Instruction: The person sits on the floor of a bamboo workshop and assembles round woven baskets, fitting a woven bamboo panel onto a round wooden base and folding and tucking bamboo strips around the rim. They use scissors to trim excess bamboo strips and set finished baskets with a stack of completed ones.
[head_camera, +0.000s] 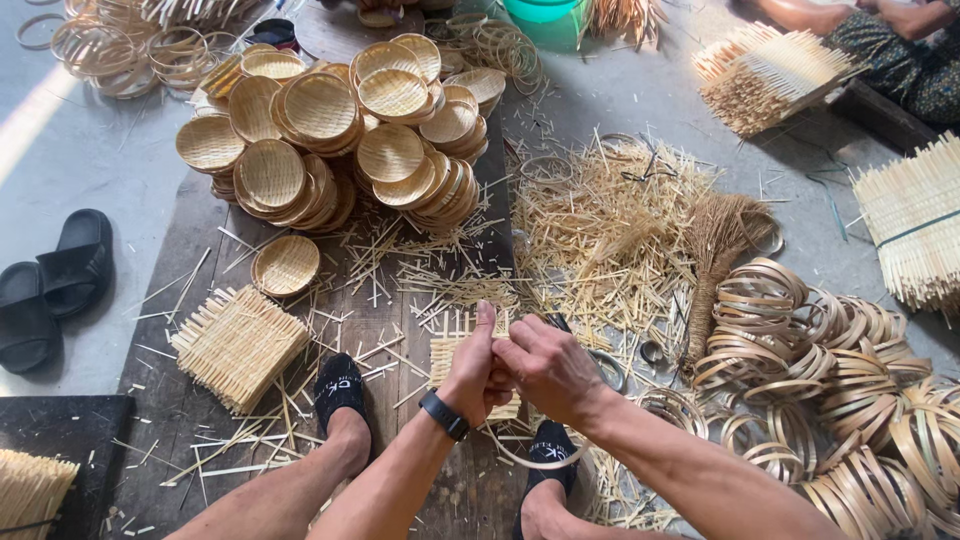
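Observation:
My left hand (472, 365), with a black band on its wrist, and my right hand (545, 365) are pressed together over a small woven bamboo mat (448, 352). Both grip the mat, thumb of the left hand pointing up. A thin bamboo ring (520, 462) curves out below the hands, its upper part hidden by them. My two feet in black socks (340, 392) rest on the dark wooden board (190, 410) on either side of the arms.
A heap of finished round woven trays (330, 130) lies ahead, one single tray (286, 265) nearer. A stack of square mats (238, 345) is at left, bamboo rings (850, 390) at right, loose splinters (600, 235), a small broom (715, 260), black slippers (55, 285), another person (890, 40) far right.

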